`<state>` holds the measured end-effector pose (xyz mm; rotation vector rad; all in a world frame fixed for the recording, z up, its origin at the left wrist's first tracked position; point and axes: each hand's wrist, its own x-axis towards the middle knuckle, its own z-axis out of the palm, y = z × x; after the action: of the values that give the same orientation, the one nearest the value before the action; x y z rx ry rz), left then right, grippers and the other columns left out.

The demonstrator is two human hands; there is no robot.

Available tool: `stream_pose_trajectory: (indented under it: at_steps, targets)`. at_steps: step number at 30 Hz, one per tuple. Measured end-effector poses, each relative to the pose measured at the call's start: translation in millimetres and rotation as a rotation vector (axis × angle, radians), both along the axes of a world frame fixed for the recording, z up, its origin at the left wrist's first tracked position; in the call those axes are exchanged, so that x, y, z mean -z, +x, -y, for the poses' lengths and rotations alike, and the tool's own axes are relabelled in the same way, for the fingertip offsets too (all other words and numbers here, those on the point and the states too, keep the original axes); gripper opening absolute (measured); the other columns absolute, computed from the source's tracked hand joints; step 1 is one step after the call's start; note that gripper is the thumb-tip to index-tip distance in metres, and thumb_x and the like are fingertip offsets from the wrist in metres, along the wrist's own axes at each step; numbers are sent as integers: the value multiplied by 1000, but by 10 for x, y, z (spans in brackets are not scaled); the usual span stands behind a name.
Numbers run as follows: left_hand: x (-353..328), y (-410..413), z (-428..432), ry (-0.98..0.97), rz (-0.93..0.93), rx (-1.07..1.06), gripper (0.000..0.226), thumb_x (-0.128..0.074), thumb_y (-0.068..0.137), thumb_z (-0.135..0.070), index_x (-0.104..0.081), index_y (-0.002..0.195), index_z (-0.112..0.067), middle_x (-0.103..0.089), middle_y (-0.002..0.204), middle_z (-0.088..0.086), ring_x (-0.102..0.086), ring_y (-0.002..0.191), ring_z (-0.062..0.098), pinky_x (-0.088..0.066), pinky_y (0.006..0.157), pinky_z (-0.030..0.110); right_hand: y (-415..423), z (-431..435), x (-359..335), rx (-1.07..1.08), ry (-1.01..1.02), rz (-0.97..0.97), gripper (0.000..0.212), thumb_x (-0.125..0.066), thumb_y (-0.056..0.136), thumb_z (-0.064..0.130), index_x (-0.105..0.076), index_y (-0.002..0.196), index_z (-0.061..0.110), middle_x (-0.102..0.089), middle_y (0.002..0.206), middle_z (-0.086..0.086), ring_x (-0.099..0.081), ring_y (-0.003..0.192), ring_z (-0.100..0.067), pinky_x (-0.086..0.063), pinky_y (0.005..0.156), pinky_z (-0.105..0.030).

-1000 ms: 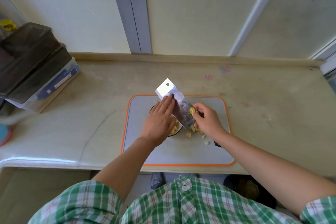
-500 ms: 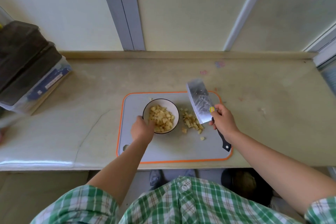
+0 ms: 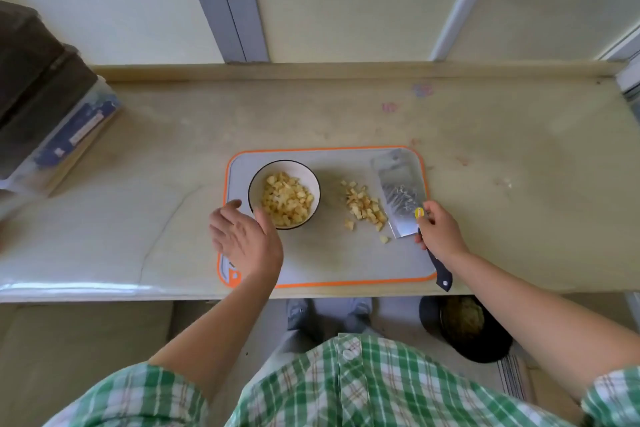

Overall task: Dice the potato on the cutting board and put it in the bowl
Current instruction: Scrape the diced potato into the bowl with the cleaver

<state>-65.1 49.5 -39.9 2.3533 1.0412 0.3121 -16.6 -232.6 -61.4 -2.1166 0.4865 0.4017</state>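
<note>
Just left of the right hand [image 3: 441,234], beside the blade it held, lay the loose potato cubes [image 3: 365,208] that had not yet reached the bowl [image 3: 257,189]. That hand's fingers were curled round the cleaver [image 3: 398,194] where handle meets blade, and the dark handle end stuck out behind the wrist toward the person. The blade lay low over the cutting board [image 3: 329,253]; whether it was flat on it or a little raised could not be told. Its long axis ran away from the grip toward the board's far edge.

The cubes sat in a small heap along the blade's left side, touching or nearly touching it, with a couple of strays nearer the person. Farther left, past a bare strip of board, stood the bowl, already holding diced potato. Heap and bowl thus lay in one line leftward from the grip, square to the blade's length.

The left hand [image 3: 242,239] hovered at the bowl's near-left rim, fingers straight and spread, holding nothing; whether its thumb touched the rim was unclear. It was the nearer hand to the bowl, and the right was nearer to the heap.

By my reading the dicing was done and one last load remained. The blade would need to slide left under the heap, broadside on, and the strays could easily be missed.
</note>
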Motion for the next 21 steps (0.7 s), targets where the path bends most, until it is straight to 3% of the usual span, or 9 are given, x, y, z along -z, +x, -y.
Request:
stream_pose_trajectory:
  at_steps: [1, 3, 5, 6, 8, 10, 16, 21]
  targets:
    - [-2, -119, 109, 74, 93, 136, 34, -37, 91, -31, -46, 115, -8, -45, 116, 15, -41, 108, 33, -27, 96, 40, -8, -26, 19, -39, -20, 4, 20, -41, 99, 15, -48, 118, 11, -57, 98, -11, -53, 52, -20, -45, 53, -34]
    - [8, -363, 382, 137, 221, 610, 31, -39, 90, -29, -44, 113, -9, -45, 113, 15, -42, 104, 31, -30, 94, 39, -23, -50, 53, -101, -65, 11, 17, -42, 98, 14, -49, 113, 10, -60, 96, -17, -57, 53, -23, -50, 59, -42]
    - [99, -453, 640, 145, 226, 1055, 39, -41, 92, -30, -45, 123, -7, -45, 124, 15, -44, 114, 31, -36, 97, 41, -26, -45, 57, -124, -73, 8, 13, -42, 97, 12, -48, 109, 10, -61, 91, -19, -58, 55, -25, -51, 61, -44]
    - [166, -433, 758, 144, 182, 1162, 47, -39, 94, -32, -43, 132, -4, -42, 136, 17, -40, 126, 32, -34, 104, 43, -24, -33, 47, -129, -66, 0, 13, -41, 97, 10, -47, 108, 11, -60, 88, -18, -57, 55, -24, -51, 59, -42]
    - [300, -312, 934, 136, 58, 1139, 64, -28, 99, -40, -28, 146, 3, -24, 155, 20, -18, 145, 32, -17, 118, 41, -6, -17, 23, -160, -65, -11, 14, -41, 96, 9, -46, 109, 14, -59, 84, -13, -58, 55, -23, -51, 58, -40]
    - [425, -153, 1014, 61, -32, 1006, 74, -14, 100, -50, -17, 149, 5, -11, 159, 20, -6, 148, 30, -7, 121, 39, 8, -9, 8, -205, -80, -11, 14, -41, 96, 10, -46, 108, 17, -61, 78, -12, -61, 56, -25, -54, 59, -42]
    - [576, 300, 1125, -269, -145, 624, 92, -1, 82, -62, 5, 150, -1, 11, 159, 17, 12, 148, 24, 14, 117, 29, 28, -26, 10, -254, -36, -9, 7, -43, 96, 10, -47, 102, 9, -62, 79, -21, -64, 57, -31, -55, 55, -46]
    - [516, 477, 1401, -432, -71, 609, 90, -4, 83, -61, 7, 150, -2, 14, 159, 13, 16, 147, 19, 17, 115, 25, 32, -83, 68, -295, -34, 47, 5, -44, 94, 14, -48, 95, 13, -61, 69, -15, -61, 51, -28, -53, 55, -48]
